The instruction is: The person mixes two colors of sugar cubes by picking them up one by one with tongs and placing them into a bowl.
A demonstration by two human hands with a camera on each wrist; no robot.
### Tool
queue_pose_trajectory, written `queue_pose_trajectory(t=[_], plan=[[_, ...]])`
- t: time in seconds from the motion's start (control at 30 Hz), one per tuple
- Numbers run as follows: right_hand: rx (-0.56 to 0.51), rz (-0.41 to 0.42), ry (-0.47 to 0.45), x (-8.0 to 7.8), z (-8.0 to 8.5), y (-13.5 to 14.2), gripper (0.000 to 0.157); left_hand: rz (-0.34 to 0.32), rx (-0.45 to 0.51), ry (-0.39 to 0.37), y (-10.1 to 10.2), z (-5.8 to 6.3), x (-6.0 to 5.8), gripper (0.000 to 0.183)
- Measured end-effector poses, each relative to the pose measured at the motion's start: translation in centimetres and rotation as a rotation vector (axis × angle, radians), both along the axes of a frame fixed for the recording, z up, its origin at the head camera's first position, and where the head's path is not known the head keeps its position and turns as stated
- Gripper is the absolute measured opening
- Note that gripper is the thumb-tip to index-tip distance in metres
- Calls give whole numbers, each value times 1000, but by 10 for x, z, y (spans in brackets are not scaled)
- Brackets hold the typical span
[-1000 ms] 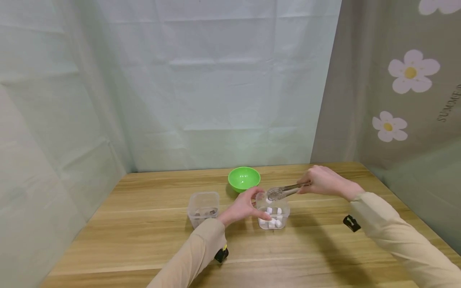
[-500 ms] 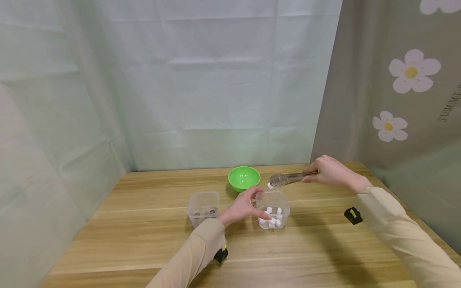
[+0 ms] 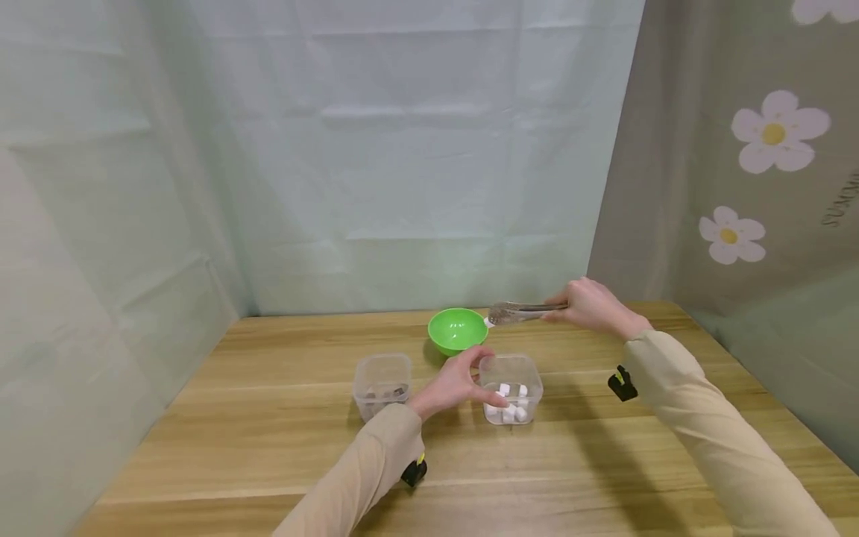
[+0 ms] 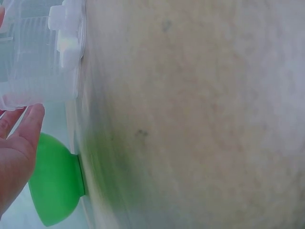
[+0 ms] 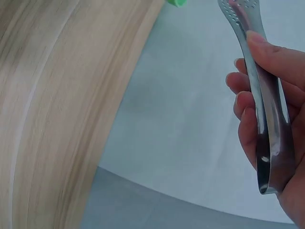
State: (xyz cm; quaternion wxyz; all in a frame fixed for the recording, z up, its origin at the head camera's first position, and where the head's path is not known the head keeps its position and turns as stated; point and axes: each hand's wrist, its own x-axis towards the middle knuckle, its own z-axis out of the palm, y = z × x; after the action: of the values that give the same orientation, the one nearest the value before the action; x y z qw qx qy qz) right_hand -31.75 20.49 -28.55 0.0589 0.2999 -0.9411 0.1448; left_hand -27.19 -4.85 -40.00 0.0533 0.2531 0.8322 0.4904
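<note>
My right hand (image 3: 593,304) grips metal serving tongs (image 3: 520,313); in the right wrist view the thumb and fingers wrap round the tongs (image 5: 269,114). A small white marshmallow-like piece (image 3: 488,322) sits at their tips, by the right rim of the green bowl (image 3: 456,330). With thumb and fingers spread round its left side, my left hand (image 3: 452,384) holds a clear plastic container (image 3: 533,382). Several white marshmallow-like pieces (image 3: 509,411) lie inside it. The left wrist view has fingers (image 4: 32,121) against the container wall (image 4: 38,88), close to the bowl (image 4: 56,181).
Left of my left hand stands another clear plastic container (image 3: 382,365) with small dark pieces in it. The wooden table (image 3: 268,418) ends at a pale curtain (image 3: 416,186) behind the bowl. A patterned curtain (image 3: 678,164) hangs on the right.
The tongs have lifted the white piece out of the right container and moved up and left to the bowl's rim. My left hand stays on the container.
</note>
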Motion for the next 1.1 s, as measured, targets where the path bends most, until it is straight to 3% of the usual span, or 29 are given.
queue_pose_trajectory(t=[0.37,0.6,0.9,1.1], plan=[[69,16,42,-12,-12,-25,28,-2,3,-5,1,1,0,83],[106,24,54,-16,-18,-36,10,-3,9,-35,2,0,1,87],[126,45,49,-16,-19,-40,33,9,26,-58,4,1,3,88],[120,13,45,-11,-8,-35,13,10,31,-31,2,0,2,84]])
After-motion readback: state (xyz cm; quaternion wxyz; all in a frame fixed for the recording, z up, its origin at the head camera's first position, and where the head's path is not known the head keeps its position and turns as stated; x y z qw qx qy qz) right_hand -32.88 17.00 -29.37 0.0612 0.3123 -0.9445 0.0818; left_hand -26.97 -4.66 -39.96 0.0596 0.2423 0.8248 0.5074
